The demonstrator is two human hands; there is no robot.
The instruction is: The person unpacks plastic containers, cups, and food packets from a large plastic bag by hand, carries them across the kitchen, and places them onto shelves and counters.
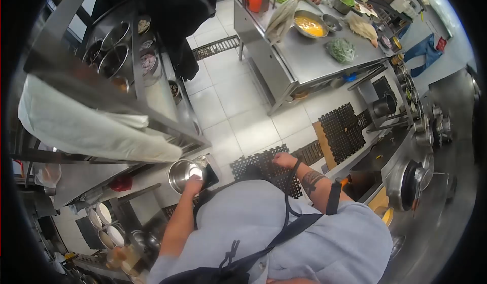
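A round, shiny steel bowl [181, 176] hangs in front of my body on the left. My left hand [193, 185] is closed on its near right rim. Something pale shows inside the bowl, too small to make out. My right hand [284, 160] is in front of me on the right, above a black perforated floor mat [253, 163]. Its fingers are curled in and nothing shows in them.
A steel table [317, 63] ahead bears a pan of orange liquid [310, 24] and bagged greens [341, 50]. A person in dark clothes [177, 10] stands at the upper left. Shelving [177, 127] is on the left, a cooking line with pots [401, 182] on the right.
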